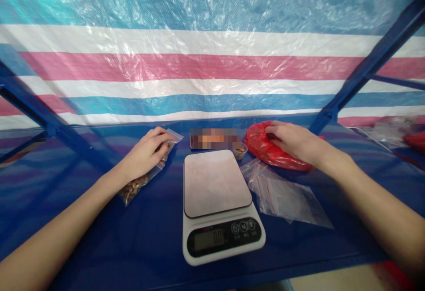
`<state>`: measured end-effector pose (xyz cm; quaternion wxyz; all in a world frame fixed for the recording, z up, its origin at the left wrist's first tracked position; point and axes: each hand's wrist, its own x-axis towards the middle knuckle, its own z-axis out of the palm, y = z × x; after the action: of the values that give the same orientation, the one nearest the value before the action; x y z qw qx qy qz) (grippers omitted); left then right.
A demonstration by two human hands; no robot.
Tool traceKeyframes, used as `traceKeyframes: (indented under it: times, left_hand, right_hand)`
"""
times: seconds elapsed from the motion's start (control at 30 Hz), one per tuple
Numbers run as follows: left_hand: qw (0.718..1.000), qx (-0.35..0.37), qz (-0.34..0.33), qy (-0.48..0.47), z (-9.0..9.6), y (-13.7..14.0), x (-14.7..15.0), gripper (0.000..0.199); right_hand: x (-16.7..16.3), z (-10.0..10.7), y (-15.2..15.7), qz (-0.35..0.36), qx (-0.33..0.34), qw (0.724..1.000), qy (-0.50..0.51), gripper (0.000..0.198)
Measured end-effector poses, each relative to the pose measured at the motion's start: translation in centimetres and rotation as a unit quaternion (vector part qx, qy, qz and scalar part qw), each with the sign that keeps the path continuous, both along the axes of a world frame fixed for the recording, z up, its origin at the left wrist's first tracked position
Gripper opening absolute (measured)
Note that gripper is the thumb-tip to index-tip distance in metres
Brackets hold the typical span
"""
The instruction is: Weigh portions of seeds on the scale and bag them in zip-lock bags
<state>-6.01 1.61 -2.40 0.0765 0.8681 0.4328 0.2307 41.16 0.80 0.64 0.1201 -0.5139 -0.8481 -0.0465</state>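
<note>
A big shiny sheet with blue, white and pink stripes hangs behind a blue worktop. Blue metal bars slant up at its left and right sides.

A white kitchen scale sits in the middle, close to the front edge. Nothing is on its plate, and its little screen says 0.0.

To the left of the scale, a clear bag of brown bits lies on the worktop. The left hand is on top of it, with the fingers bent over the end nearer the back edge. I cannot tell if they pinch the bag or just rest on it.

On the right, nearer the back edge, is a red plastic bag. The right hand is over it, touching it with bent fingers. Some fingertips are hidden, so I cannot tell if they grip it.

Flat clear bags with red lines lie between the red bag and the front edge, right beside the scale. A small clear cup with brown bits in it stands just behind the scale. Next to it, near the back edge, is a blurred-out thing.
</note>
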Motion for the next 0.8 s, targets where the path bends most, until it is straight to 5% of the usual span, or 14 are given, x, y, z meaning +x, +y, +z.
traceKeyframes:
  times: [0.17,0.5,0.8]
  left_hand:
    - [1.0,0.0,-0.001,-0.001,-0.1,0.1,-0.1,0.042]
    - [1.0,0.0,0.0,-0.001,-0.1,0.0,0.0,0.042]
    - [1.0,0.004,0.003,0.0,0.0,0.0,0.1,0.042]
  right_hand:
    - [0.8,-1.6,2.0,0.089,-0.032,0.995,0.022,0.048]
    - [-0.7,-1.7,2.0,0.07,-0.003,0.996,0.046,0.039]
    - [-1.7,-2.0,2.1,0.127,-0.01,0.988,0.088,0.044]
